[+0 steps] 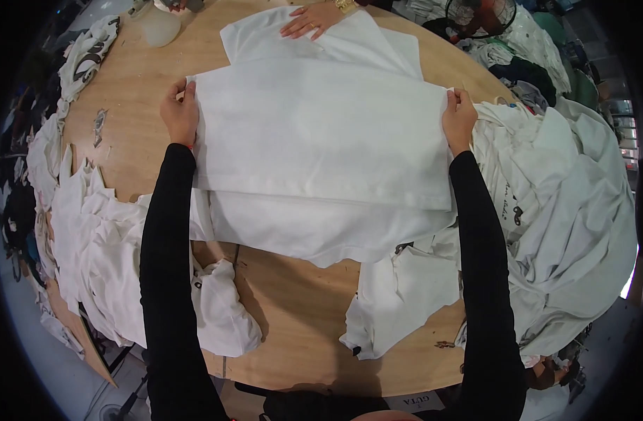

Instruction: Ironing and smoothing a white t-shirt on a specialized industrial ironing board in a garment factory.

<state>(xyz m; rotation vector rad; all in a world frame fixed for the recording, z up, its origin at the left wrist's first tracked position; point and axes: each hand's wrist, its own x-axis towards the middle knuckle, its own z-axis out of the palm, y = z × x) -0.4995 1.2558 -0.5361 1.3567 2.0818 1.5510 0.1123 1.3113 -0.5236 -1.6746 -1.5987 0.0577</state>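
Note:
A wide white garment (321, 133) is stretched between my two hands, folded so that one layer's hem overlaps another below it. My left hand (179, 116) pinches its far left corner, thumb on top. At the far right corner my right hand (459, 118) grips the fabric the same way. Beyond it another white cloth piece (384, 52) lies partly covered. A co-worker's hand (312, 19), with a gold bracelet, rests flat on that piece. Whether the two pieces are joined I cannot tell.
White garments lie heaped on the wooden table (293, 351), in a left pile (97, 238) and a larger right pile (567, 210). A white cloth piece (405, 298) lies near my right forearm. A fan (481, 15) stands at the far right, a pale container (157, 27) far left.

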